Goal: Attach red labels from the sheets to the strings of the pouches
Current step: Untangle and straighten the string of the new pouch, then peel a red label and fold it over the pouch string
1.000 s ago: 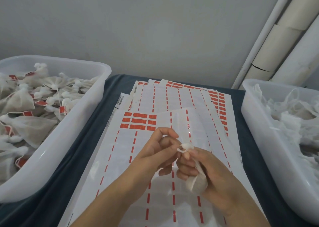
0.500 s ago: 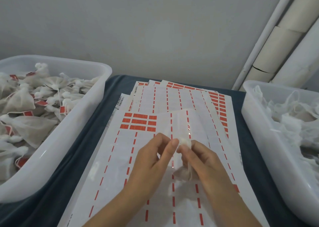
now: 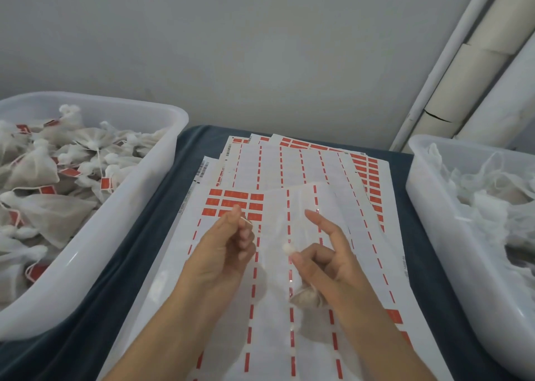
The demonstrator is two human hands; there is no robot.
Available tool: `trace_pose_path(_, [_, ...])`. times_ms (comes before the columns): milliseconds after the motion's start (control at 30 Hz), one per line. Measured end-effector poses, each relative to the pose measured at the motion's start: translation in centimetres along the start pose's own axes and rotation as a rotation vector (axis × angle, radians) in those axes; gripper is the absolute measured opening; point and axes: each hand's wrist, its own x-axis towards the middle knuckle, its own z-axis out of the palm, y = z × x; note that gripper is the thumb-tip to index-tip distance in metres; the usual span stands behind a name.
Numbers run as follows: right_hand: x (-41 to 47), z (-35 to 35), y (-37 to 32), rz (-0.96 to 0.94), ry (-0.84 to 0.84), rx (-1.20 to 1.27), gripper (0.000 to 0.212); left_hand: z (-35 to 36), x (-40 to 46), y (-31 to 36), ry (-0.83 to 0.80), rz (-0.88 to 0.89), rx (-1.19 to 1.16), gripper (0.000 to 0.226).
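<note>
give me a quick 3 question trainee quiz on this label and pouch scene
1. True or false: the pouch is held in the right hand.
2. Which tub holds pouches that already have red labels? A) left tub B) right tub
3. Fill in: the left hand hovers over the top label ____.

Key: 1 true; 2 A; 3 sheet.
</note>
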Motion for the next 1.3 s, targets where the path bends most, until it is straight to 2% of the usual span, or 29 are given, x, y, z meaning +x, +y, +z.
trace_pose_path(100, [0.2, 0.5, 0.5, -0.002, -0.026, -0.031, 0.053, -0.2, 0.3, -0.3, 0.000, -0.002, -0.131, 0.025])
trace_pose_path(200, [-0.1, 0.6, 0.7, -0.002, -0.075, -0.124, 0.048, -0.5, 0.5, -0.7, -0.089, 0.024, -0.047, 0.027])
trace_pose_path(267, [0.5, 0.2, 0.4, -0.003, -0.017, -0.213, 0.041, -0.4, 0.4, -0.4, -0.111, 0.090, 0.013, 0.028])
trace_pose_path(300, [1.3, -0.2, 0.3, -0.009, 0.035, -0.282, 0.037, -0.4, 0.4, -0.2, -0.072, 0.157, 0.097, 0.030])
trace_pose_path(400, [5.6, -0.9, -0.7, -0.087, 0.129, -0.674, 0.026, -0.2, 0.7, -0.3, 0.072, 0.349, 0.373, 0.037])
trace_pose_path(533, [13.0, 0.1, -0.4, -0.005, -0.021, -1.145, 0.051, -0.4, 1.6, -1.4, 0.139, 0.393, 0.620, 0.040])
trace_pose_path(633, [16.8, 0.8, 0.3, 0.067, -0.107, -1.435, 0.048, -1.2, 2.8, -1.7, 0.144, 0.424, 0.739, 0.029])
trace_pose_path(767, [18.6, 0.3, -2.6, 0.239, -0.287, -1.192, 0.034, -1.8, 3.6, -1.8, 0.172, 0.520, 0.937, 0.025])
trace_pose_path(900, [17.2, -0.8, -6.5, 0.204, -0.503, -1.001, 0.013, -1.2, 3.1, -1.4, 0.158, 0.616, 0.982, 0.035])
trace_pose_path(1000, [15.1, -1.1, -9.2, 0.146, -0.607, -0.947, 0.011, -0.8, 2.8, -1.2, 0.151, 0.755, 1.023, 0.040])
trace_pose_path(1100, [13.6, -1.4, -10.9, 0.080, -0.636, -0.935, 0.015, -0.5, 2.3, -1.1, 0.142, 0.866, 1.031, 0.043])
trace_pose_path(1300, [11.6, -0.6, -12.2, -0.053, -0.581, -0.840, 0.006, 0.3, 1.3, -0.3, 0.195, 1.147, 1.033, 0.040])
